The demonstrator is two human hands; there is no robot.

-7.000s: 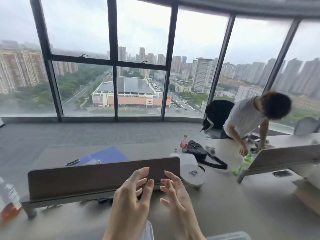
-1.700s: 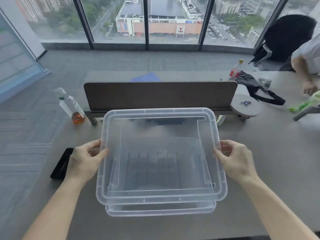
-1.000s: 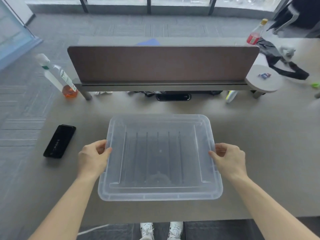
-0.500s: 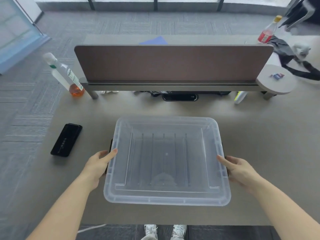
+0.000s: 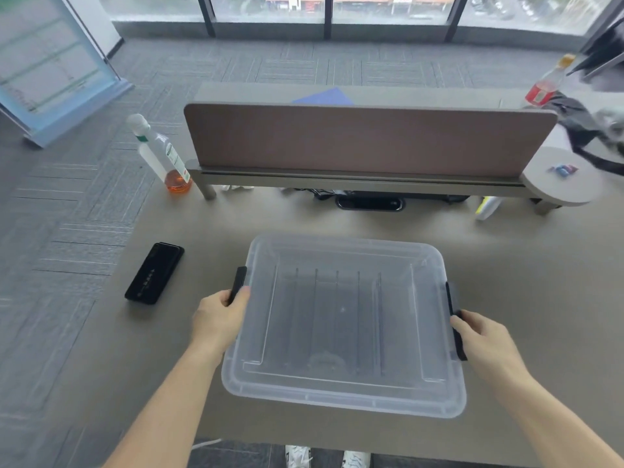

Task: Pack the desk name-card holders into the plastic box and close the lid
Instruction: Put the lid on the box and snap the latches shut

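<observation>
A clear plastic box [image 5: 341, 319] stands on the grey desk [image 5: 540, 282] in front of me, with its translucent lid lying flat on top. Several thin upright clear plates show through the lid in a row; they look like the name-card holders. My left hand [image 5: 217, 319] grips the black latch [image 5: 239, 280] on the box's left side. On the right side, my right hand [image 5: 486, 339] holds the other black latch [image 5: 451, 298], with its fingers curled around the lower end.
A black phone [image 5: 154, 272] lies left of the box. Behind the box runs a brown desk divider [image 5: 368, 140], with a bottle of orange liquid [image 5: 162, 157] at its left end and a round stand [image 5: 560, 184] at its right. A red drink bottle [image 5: 543, 86] and a black bag [image 5: 580, 126] sit far right.
The lid came down onto the box. My hands slid from the lid's edges onto the black side latches, which now stand out at both sides.
</observation>
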